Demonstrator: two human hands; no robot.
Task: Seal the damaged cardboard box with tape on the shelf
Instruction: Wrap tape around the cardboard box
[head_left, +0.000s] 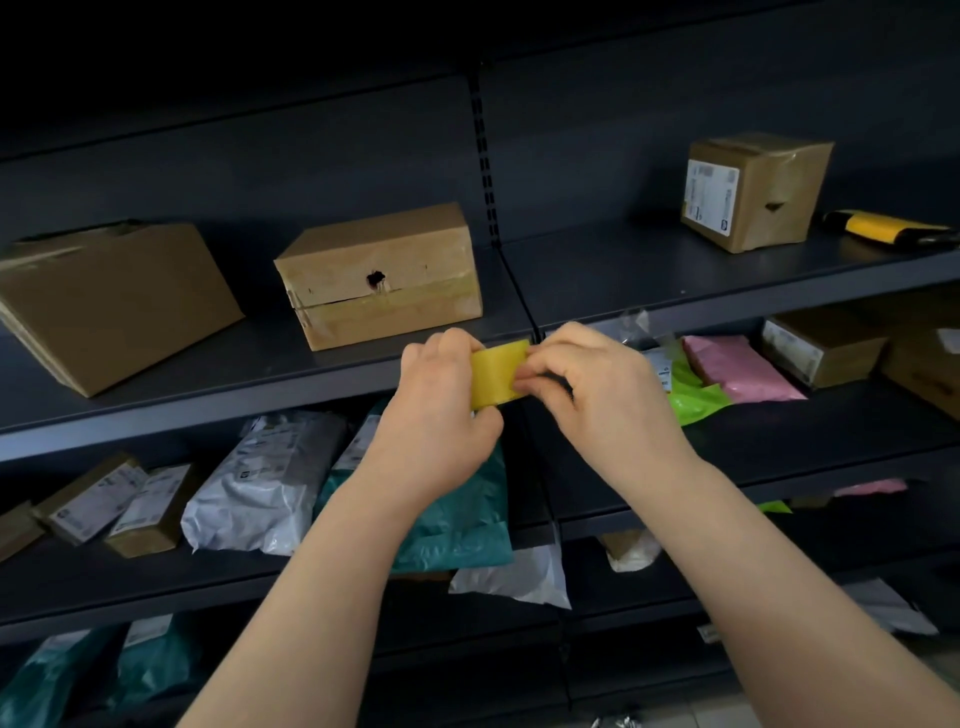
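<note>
A damaged cardboard box (379, 275) with a dark hole and a split along its front stands on the dark shelf (208, 384), just above my hands. My left hand (441, 395) grips a yellowish roll of tape (496, 376) in front of the shelf's edge. My right hand (582, 379) pinches the tape's loose end at the roll's right side. Most of the roll is hidden behind my fingers.
A larger brown box (109, 306) lies at the left on the same shelf. A small labelled box (753, 189) and a yellow-black tool (883, 228) sit at the upper right. Lower shelves hold white, teal, green and pink mailer bags and small boxes.
</note>
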